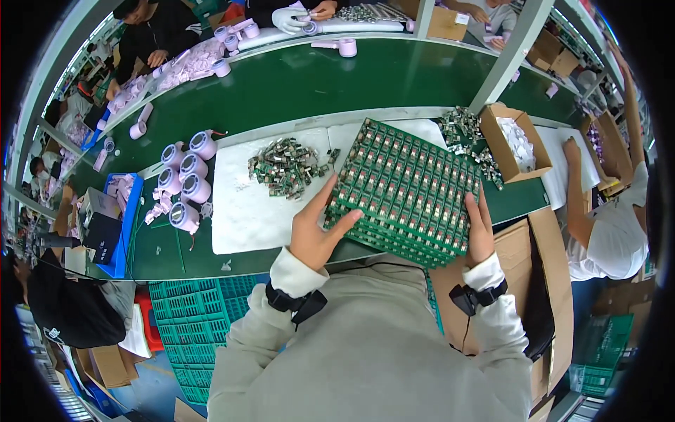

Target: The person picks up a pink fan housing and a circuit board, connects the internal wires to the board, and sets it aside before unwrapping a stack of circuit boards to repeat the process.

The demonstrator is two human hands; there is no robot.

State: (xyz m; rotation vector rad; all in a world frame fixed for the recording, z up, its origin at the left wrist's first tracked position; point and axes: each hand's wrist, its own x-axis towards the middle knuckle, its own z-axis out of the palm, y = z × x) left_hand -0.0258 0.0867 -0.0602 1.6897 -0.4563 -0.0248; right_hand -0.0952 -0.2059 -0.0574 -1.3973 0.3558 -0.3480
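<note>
In the head view, the person's two bare hands hold a thick stack of green circuit-board panels (408, 186) over the right half of the green tabletop (204, 264), close to its near edge. The stack is tilted in plan, one corner toward the far edge, and rows of small components cover its upper face. The left hand (313, 232) is partly open, its thumb spread from the fingers, and grips the stack's left side with the thumb across the near left corner. The right hand (480, 232) is half open and bears on the stack's right side, its fingers laid along that edge. Whether the stack's underside touches the tabletop cannot be told.

Left of the stack lies a white foam sheet (232, 211), partly covered by it in this view; a heap of small circuit boards (287, 167) sits toward the sheet's far edge. Beside the sheet's left edge stand several pale purple cylindrical housings (195, 188), and farther left is a blue tray (135, 204). Toward the tabletop's far right corner, a second heap of small boards (460, 130) lies next to an open cardboard box (495, 146) of white pieces. Past the far edge runs a green belt (302, 84) carrying a pale purple dryer-shaped housing (346, 48).
</note>
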